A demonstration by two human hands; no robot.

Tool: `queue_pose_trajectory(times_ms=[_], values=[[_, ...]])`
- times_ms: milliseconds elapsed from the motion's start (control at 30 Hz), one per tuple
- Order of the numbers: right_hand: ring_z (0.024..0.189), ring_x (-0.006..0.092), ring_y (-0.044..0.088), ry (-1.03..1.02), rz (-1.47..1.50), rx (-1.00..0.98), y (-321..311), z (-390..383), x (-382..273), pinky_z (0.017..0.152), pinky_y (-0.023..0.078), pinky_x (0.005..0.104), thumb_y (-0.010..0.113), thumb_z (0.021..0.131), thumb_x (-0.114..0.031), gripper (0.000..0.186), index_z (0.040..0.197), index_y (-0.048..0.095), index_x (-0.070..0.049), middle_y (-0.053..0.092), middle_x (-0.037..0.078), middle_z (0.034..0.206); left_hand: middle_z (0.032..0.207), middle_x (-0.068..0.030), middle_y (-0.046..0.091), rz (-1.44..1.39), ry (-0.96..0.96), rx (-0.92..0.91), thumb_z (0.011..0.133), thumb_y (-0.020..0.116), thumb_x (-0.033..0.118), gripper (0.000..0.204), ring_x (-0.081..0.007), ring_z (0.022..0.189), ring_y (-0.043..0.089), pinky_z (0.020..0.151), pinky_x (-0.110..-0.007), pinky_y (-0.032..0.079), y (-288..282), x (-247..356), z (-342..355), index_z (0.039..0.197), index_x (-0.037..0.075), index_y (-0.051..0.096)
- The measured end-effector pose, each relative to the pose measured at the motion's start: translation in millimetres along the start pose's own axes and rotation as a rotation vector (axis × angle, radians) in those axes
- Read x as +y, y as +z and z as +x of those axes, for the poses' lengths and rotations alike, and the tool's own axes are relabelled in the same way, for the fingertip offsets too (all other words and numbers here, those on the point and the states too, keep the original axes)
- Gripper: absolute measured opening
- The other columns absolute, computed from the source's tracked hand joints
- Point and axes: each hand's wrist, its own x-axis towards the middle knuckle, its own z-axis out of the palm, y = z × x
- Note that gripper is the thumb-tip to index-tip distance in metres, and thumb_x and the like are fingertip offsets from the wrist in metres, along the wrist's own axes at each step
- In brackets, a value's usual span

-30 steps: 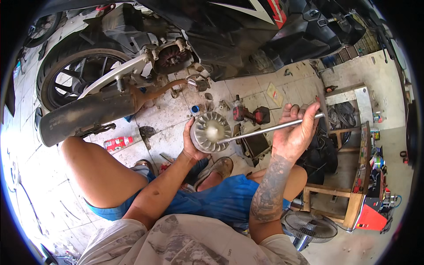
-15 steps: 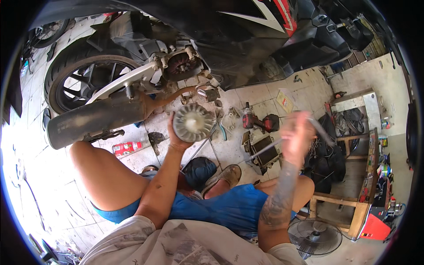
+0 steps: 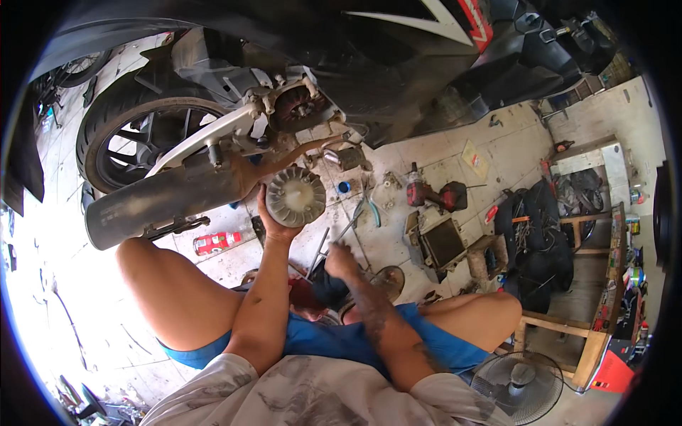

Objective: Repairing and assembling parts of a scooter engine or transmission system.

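My left hand (image 3: pixel 275 224) grips a round, finned grey metal part (image 3: pixel 295 197) below the scooter's exposed engine housing (image 3: pixel 298 106) and beside the rusty exhaust pipe (image 3: pixel 284 160). My right hand (image 3: pixel 341 261) is low between my legs, fingers curled and a little blurred, among long metal tools (image 3: pixel 315 251) on the tiled floor; what it holds is unclear. Nearby lie pliers with blue handles (image 3: pixel 373 211), a small blue cap (image 3: pixel 344 187) and a red-and-black power drill (image 3: pixel 419 193).
The black muffler (image 3: pixel 156 202) and rear wheel (image 3: pixel 135 135) fill the upper left. A red bottle (image 3: pixel 217 241) lies below. A boxy metal part (image 3: pixel 444 241), dark bags (image 3: pixel 540 270), a wooden bench (image 3: pixel 597 319) and a standing fan (image 3: pixel 518 376) are rightward.
My right hand has dropped down and left from raised at the right, where it held a long metal rod. My left hand and the finned part have shifted left and slightly up.
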Motion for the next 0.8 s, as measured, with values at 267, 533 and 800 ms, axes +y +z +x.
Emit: queue_pose_trajectory(times_ms=[267, 533, 800], values=[[0.134, 0.0482, 0.026, -0.282, 0.554, 0.266, -153.0, 42.5, -38.4, 0.112, 0.024, 0.0462, 0.082, 0.065, -0.049, 0.116, 0.146, 0.015, 0.002, 0.024, 0.035, 0.144, 0.132, -0.0154, 0.053, 0.021, -0.147, -0.017, 0.088, 0.04, 0.059, 0.068, -0.0351, 0.121, 0.05, 0.106, -0.05, 0.036, -36.1, -15.5, 11.3, 0.133, 0.009, 0.05], [0.117, 0.0466, 0.045, -0.254, 0.431, 0.266, -163.9, 27.4, -48.9, 0.098, 0.043, 0.0482, 0.086, 0.055, -0.038, 0.113, 0.14, 0.024, 0.001, 0.04, 0.03, 0.129, 0.126, -0.0135, 0.058, 0.133, -0.231, 0.027, 0.089, 0.046, 0.051, 0.06, -0.0299, 0.114, 0.056, 0.101, -0.043, 0.043, -44.3, -35.8, 13.3, 0.13, 0.008, 0.051], [0.112, 0.0408, 0.05, 0.037, 0.496, 0.415, -156.0, 57.3, 44.8, 0.097, 0.043, 0.0453, 0.088, 0.058, -0.029, 0.096, 0.134, 0.036, -0.006, 0.046, 0.018, 0.128, 0.132, -0.0172, 0.053, 0.124, -0.273, 0.047, 0.085, 0.04, 0.065, 0.074, -0.0398, 0.12, 0.05, 0.1, -0.06, 0.038, -49.1, -44.5, 18.5, 0.134, 0.011, 0.048]])
